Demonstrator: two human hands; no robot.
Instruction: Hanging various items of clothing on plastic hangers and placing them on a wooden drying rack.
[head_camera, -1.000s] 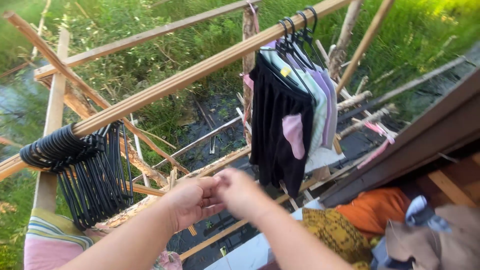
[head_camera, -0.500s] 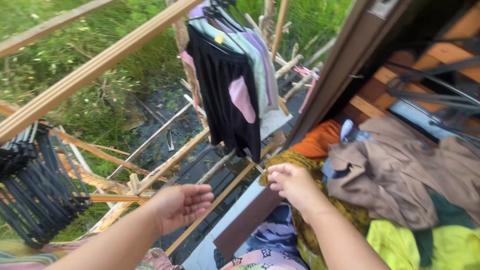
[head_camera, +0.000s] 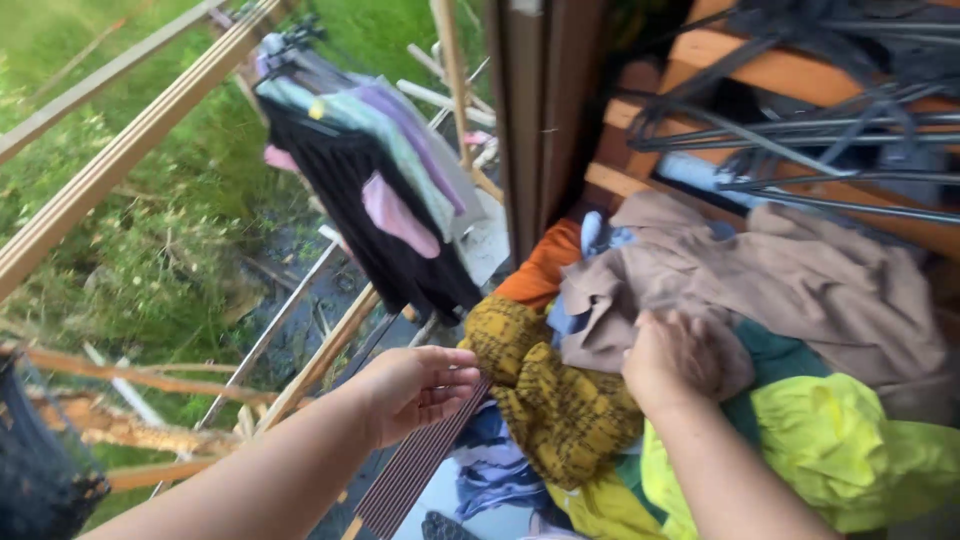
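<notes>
Right hand: the right hand (head_camera: 678, 358) lies on the pile of clothes, its fingers curled into the brown cloth (head_camera: 800, 280); it seems to be gripping a fold, though the fingertips are partly hidden.
Left hand: the left hand (head_camera: 418, 388) hangs in the air to the left of the pile, fingers loosely bent and a little apart, holding nothing.
Brown cloth: it rests on top of the heap, crumpled, above the yellow-green garment (head_camera: 850, 440) and beside the mustard patterned cloth (head_camera: 550, 400).
Handling: the brown cloth looks soft, limp and light, so it will probably sag and drag neighbours with it. I judge the best hold is a bunched fold or an edge near the top.
Around: an orange cloth (head_camera: 545, 268) lies behind the pile. Hung garments (head_camera: 385, 190) are on a wooden pole (head_camera: 110, 170) to the left, over grass.
</notes>
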